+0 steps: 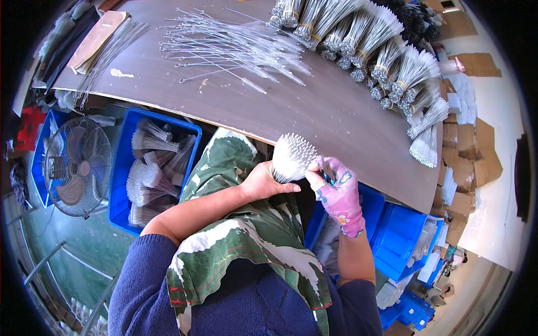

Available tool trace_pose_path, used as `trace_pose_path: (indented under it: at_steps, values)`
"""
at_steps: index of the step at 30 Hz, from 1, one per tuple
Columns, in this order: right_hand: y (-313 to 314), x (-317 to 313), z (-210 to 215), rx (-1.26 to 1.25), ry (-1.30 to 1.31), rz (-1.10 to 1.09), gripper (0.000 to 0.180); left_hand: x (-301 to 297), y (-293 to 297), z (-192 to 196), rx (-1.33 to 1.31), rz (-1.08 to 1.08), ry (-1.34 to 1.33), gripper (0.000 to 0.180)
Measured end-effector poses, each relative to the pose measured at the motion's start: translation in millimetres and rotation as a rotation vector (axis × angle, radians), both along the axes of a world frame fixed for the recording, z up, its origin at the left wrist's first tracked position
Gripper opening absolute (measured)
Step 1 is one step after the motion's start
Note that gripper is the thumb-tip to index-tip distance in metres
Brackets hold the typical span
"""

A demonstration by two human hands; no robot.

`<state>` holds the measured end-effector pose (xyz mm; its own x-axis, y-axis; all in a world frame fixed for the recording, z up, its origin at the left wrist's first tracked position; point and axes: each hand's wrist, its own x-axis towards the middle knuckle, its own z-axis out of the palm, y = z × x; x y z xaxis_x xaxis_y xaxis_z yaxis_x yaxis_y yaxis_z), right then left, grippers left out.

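My bare left hand is wrapped round a thick bundle of thin wire brushes, just over the table's near edge. The bundle's white bristle tips point up. At its right side is my right hand, in a pink flowered glove with the thumb and fingertips bare. Those fingers are pinched together close to the bundle; what is between them, if anything, is too small to make out. Loose wire brushes with looped ends lie in a spread pile farther back on the brown table.
Bundles of brushes, several with yellow bands, line the table's far right. More bundles fill a blue bin at left, beside a standing fan. A blue crate stands below the table at right. Cardboard boxes lie beyond.
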<state>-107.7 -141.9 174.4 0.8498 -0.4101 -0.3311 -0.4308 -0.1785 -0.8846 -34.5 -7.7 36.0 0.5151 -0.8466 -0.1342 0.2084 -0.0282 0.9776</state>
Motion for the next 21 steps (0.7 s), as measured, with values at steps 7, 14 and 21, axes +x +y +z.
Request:
trace_pose_path:
  at_steps: [7, 14, 21]
  values:
    - [0.5, 2.6, 15.8, -0.138, -0.02, -0.05, 0.009, 5.9, 7.9, -1.7, -0.003, -0.023, -0.042, 0.051]
    - [-74.9, -0.9, 112.7, -0.571, -0.758, -0.142, 0.024, 3.1, 11.4, -4.8, -0.121, 0.035, 0.114, 0.047]
    - [-42.4, 32.9, 108.1, -0.091, -0.387, 0.013, 0.039, 13.6, 10.4, 0.3, -0.14, 0.04, 0.253, 0.045]
